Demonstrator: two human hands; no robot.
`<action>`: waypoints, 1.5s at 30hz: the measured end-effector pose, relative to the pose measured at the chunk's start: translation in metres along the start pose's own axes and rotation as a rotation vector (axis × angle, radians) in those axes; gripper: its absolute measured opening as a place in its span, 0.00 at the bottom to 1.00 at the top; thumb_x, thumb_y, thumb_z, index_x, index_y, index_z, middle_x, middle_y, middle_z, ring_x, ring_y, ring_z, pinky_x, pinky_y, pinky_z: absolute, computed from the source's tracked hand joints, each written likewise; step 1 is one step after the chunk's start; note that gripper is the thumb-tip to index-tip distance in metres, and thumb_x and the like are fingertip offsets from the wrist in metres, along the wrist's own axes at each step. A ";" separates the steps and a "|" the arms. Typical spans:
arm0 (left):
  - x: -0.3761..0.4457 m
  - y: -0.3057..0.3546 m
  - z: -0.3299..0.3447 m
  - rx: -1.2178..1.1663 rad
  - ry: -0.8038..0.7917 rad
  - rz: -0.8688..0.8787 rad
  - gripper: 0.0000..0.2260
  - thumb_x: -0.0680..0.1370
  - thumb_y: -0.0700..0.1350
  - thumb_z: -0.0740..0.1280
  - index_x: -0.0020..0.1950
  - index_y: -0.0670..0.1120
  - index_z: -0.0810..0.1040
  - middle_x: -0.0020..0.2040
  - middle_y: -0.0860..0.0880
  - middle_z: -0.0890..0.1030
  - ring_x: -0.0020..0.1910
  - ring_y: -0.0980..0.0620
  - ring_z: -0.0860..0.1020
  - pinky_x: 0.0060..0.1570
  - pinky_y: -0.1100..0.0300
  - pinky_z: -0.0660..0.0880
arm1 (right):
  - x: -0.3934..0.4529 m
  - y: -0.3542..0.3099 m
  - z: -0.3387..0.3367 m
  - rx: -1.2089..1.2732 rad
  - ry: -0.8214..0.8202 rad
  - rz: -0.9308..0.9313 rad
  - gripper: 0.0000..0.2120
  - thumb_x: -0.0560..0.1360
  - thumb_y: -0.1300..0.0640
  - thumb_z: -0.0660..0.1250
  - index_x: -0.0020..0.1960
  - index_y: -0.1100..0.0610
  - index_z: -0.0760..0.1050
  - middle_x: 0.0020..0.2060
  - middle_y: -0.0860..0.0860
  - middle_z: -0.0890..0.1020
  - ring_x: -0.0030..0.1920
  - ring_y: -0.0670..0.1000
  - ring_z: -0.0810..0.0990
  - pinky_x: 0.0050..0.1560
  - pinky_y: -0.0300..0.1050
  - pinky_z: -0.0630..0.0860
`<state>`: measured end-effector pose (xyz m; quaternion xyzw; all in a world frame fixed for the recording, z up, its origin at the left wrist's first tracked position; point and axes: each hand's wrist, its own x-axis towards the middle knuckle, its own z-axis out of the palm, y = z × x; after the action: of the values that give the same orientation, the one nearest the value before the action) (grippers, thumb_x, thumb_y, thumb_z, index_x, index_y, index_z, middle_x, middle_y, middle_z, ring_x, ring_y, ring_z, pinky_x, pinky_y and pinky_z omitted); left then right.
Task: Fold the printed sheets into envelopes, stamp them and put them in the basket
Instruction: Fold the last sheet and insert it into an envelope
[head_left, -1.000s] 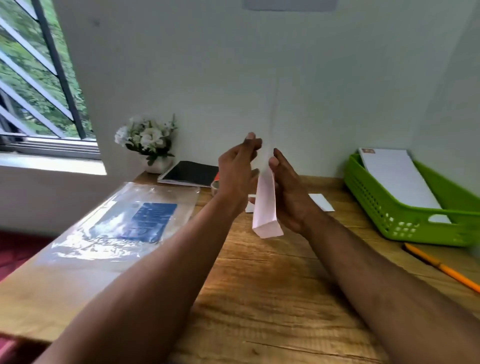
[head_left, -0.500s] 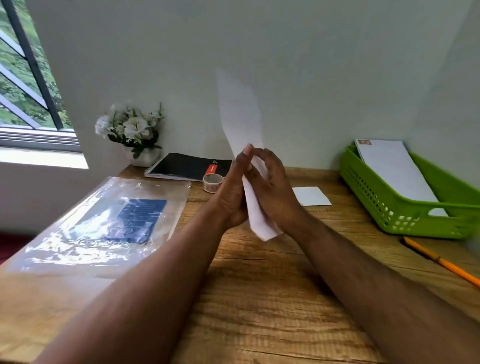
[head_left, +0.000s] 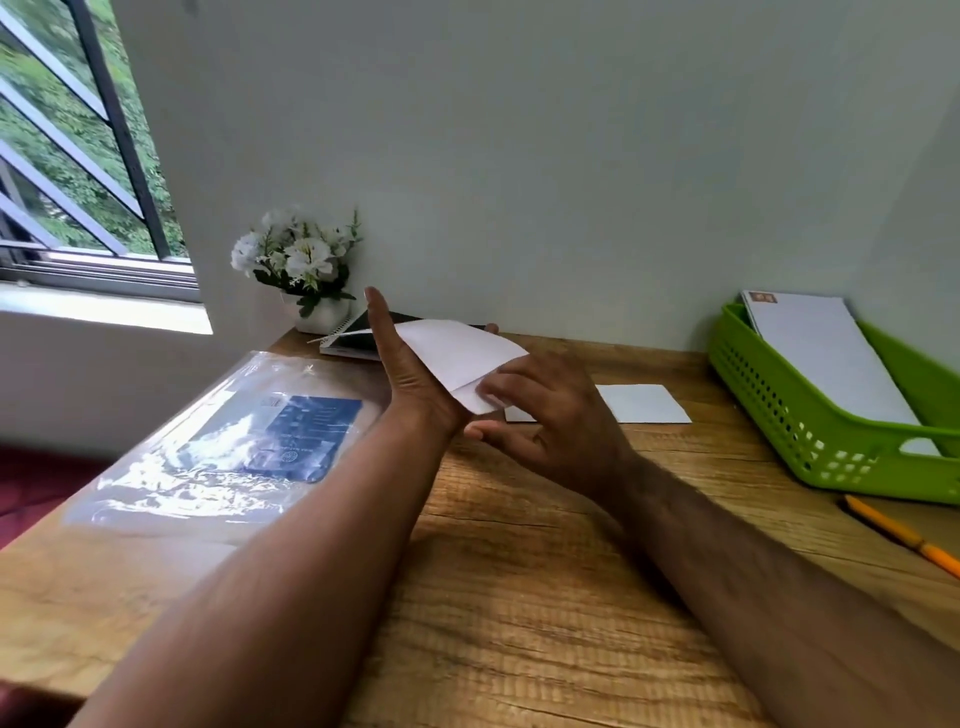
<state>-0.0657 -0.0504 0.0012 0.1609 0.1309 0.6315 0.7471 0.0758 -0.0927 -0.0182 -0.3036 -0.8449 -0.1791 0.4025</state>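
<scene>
Above the middle of the wooden desk (head_left: 519, 597), the flat, straight-fingered left hand (head_left: 410, 374) props up a folded white paper sheet (head_left: 457, 358) while the right hand (head_left: 550, 421) pinches its near corner.

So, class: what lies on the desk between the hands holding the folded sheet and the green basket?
In the head view, a flat white card on bare wood.

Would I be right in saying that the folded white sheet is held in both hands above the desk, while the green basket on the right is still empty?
Not quite: the head view shows the green basket already holds a white envelope. The rest stands: the left hand and right hand hold the folded white sheet above the desk.
</scene>
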 end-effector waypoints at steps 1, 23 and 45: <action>0.000 -0.001 0.000 -0.004 0.014 0.009 0.42 0.66 0.74 0.62 0.66 0.43 0.71 0.59 0.37 0.76 0.62 0.34 0.74 0.63 0.35 0.67 | 0.000 0.001 0.000 -0.017 -0.007 -0.007 0.20 0.73 0.43 0.67 0.53 0.58 0.81 0.48 0.53 0.83 0.51 0.49 0.76 0.53 0.44 0.70; 0.002 -0.014 0.001 0.179 -0.203 0.024 0.38 0.66 0.73 0.61 0.59 0.42 0.74 0.48 0.41 0.76 0.52 0.41 0.75 0.64 0.46 0.68 | -0.004 0.007 0.007 -0.219 -0.012 0.138 0.26 0.73 0.53 0.65 0.70 0.51 0.64 0.58 0.52 0.81 0.59 0.52 0.80 0.69 0.63 0.54; 0.004 0.004 -0.003 0.074 -0.092 0.076 0.37 0.62 0.72 0.65 0.58 0.44 0.73 0.51 0.40 0.74 0.63 0.35 0.72 0.64 0.35 0.66 | -0.006 0.022 0.006 -0.237 -0.064 -0.019 0.32 0.69 0.61 0.68 0.70 0.59 0.60 0.51 0.57 0.84 0.44 0.58 0.85 0.65 0.72 0.59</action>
<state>-0.0700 -0.0456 -0.0002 0.2223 0.1134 0.6459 0.7215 0.0897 -0.0755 -0.0250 -0.3466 -0.8329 -0.2715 0.3352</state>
